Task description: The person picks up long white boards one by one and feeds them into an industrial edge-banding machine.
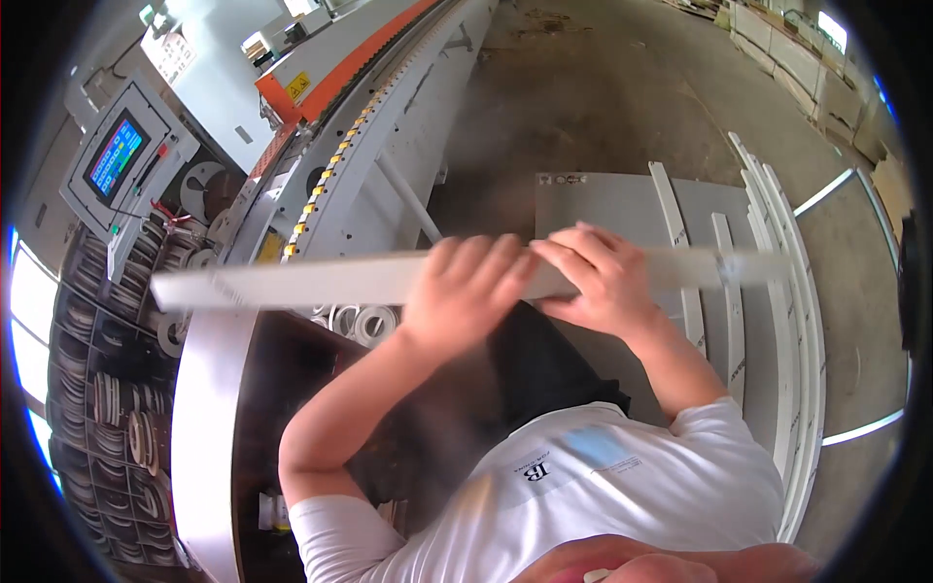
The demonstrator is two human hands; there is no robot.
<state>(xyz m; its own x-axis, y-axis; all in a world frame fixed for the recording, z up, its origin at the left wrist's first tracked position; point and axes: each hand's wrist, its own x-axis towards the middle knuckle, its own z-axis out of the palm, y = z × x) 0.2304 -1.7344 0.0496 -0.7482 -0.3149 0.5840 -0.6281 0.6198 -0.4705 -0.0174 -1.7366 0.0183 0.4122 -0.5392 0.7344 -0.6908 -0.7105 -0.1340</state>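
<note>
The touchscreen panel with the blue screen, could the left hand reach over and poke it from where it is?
Probably not right now. The left hand is wrapped around the long white strip, together with the right hand, and the touchscreen panel sits far off to the left, beyond the strip's end.

A long machine (389, 126) with a touchscreen panel (117, 155), rolls of edge tape (364, 321), stacked white strips (787, 321).

Bright daylit workshop through a heavily curved fisheye lens.
Glare burns at windows along the left rim and upper right; both hands (466, 291) and the white strip (292, 284) smear with motion blur; corners fall black.
</note>
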